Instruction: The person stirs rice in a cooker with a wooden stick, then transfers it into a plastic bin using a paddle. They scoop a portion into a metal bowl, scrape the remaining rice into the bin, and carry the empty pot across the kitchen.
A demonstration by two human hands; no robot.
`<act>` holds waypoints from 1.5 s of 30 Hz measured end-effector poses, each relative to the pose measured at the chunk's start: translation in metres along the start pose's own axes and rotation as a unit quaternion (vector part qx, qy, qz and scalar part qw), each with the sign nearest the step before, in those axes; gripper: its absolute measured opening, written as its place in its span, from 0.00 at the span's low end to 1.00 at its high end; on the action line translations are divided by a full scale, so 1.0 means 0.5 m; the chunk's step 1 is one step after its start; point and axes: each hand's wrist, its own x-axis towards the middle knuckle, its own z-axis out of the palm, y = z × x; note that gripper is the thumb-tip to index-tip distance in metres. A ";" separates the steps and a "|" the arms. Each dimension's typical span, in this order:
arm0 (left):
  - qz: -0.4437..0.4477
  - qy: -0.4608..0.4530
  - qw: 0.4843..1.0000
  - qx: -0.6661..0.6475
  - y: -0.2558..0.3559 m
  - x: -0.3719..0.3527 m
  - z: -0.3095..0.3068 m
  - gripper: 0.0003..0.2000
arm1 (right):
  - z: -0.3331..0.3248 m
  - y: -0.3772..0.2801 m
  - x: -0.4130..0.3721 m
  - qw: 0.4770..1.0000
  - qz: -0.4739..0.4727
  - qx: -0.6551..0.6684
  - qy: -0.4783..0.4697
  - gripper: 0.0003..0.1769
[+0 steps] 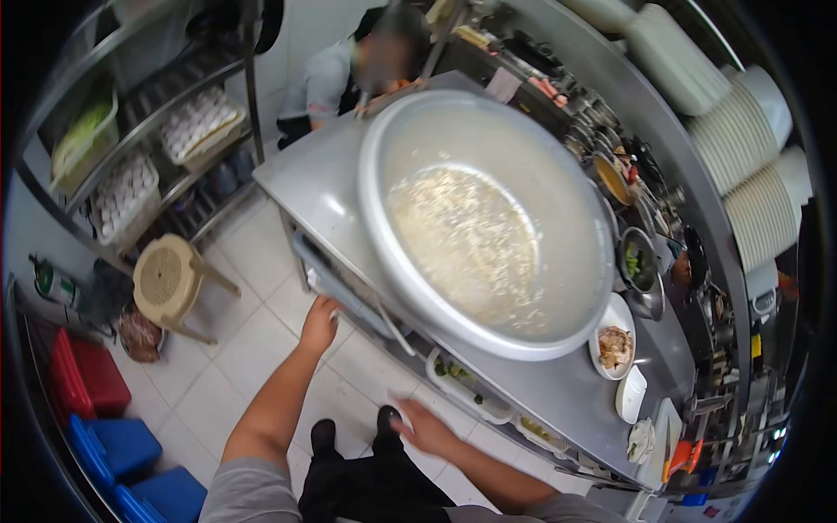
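Observation:
A huge metal basin (375,218) stands tilted toward me in my view on the steel table (296,170). Cloudy liquid with many pale bits (466,240) lies in its bottom. My left hand (320,324) hangs in front of the table's lower shelf, its back toward me; its fingers are mostly hidden, and I see nothing in it. Lower and to the right, my right hand (425,427) is blurred by motion, fingers stretched out, holding nothing visible. Both hands are apart from the basin.
Another person (323,87) is beyond the table. Egg trays (200,126) fill a rack at left, near a beige stool (166,279) and blue bins (113,449). A plate of food (613,344) and a white dish (630,394) sit right of the basin. Stacked plates (732,131) line a shelf.

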 end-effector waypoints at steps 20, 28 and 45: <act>-0.254 -0.242 0.715 -0.605 0.511 0.325 -0.350 0.29 | -0.334 -0.186 -0.041 0.574 0.028 0.618 0.536 0.25; -0.176 -0.266 0.828 -0.461 0.379 0.165 -0.374 0.23 | -0.080 -0.307 -0.261 0.542 0.046 0.585 0.602 0.31; 0.288 -0.686 0.631 -0.221 1.090 -0.329 -0.096 0.36 | 0.447 -0.404 -0.781 0.280 0.153 0.568 0.759 0.19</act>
